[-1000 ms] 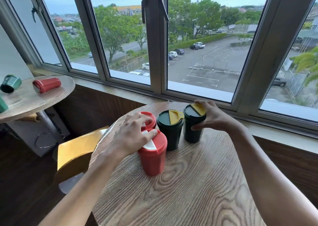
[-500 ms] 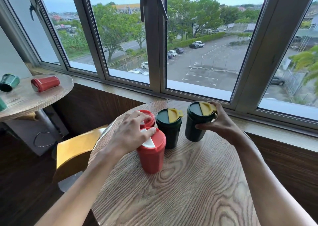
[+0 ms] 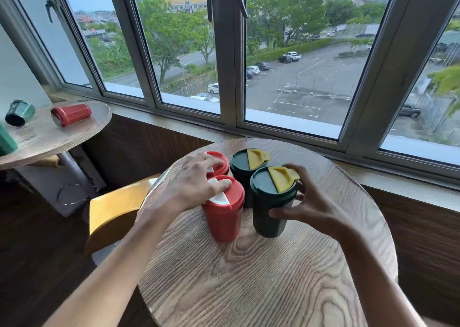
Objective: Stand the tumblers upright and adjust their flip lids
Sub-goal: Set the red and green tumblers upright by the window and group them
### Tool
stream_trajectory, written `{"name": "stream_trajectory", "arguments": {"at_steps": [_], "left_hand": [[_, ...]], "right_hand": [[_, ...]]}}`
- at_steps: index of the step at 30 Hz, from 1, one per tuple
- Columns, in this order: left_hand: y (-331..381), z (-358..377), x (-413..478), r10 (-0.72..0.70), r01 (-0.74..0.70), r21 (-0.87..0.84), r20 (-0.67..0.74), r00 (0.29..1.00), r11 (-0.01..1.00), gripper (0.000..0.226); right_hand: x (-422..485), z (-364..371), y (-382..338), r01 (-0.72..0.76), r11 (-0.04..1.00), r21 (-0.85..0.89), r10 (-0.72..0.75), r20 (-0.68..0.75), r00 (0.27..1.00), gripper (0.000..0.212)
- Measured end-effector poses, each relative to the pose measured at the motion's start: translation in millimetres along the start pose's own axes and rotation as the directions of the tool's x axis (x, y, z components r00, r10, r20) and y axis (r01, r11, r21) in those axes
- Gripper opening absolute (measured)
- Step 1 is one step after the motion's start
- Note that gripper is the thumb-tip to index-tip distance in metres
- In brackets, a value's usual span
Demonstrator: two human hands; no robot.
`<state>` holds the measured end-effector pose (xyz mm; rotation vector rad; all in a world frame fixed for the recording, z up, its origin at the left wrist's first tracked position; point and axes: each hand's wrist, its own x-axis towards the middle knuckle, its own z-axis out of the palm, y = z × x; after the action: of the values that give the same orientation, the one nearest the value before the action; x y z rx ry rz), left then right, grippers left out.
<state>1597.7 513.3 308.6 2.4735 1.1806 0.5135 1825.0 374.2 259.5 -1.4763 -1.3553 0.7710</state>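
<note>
Green tumbler (image 3: 268,217) gripped in R hand (image 3: 311,209); L hand (image 3: 194,184) fingers (image 3: 212,162) flat, half-hiding red lids (image 3: 234,195).

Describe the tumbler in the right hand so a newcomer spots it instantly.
Find the near round wooden table. The right hand grips the front dark green tumbler, yellow flip lid; its green twin stands behind, a red tumbler at its left.

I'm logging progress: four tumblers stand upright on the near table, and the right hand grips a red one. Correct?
Not quite. The head view shows the right hand gripping a green tumbler, not a red one. The rest is right: four tumblers stand upright on the near table.
</note>
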Motion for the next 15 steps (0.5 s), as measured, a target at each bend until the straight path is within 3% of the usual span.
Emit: {"name": "stream_trajectory", "arguments": {"at_steps": [9,15], "left_hand": [[1,-2,0,-0.017,0.018,-0.005,0.022,1.000,1.000,0.060],[2,-4,0,-0.011,0.012,-0.023,0.037,0.999,1.000,0.058]], "right_hand": [[1,15,10,0.000,1.000,-0.022,0.000,-0.007,1.000,0.093],[7,12,10,-0.014,1.000,-0.002,0.014,0.078,0.997,0.092]]}}
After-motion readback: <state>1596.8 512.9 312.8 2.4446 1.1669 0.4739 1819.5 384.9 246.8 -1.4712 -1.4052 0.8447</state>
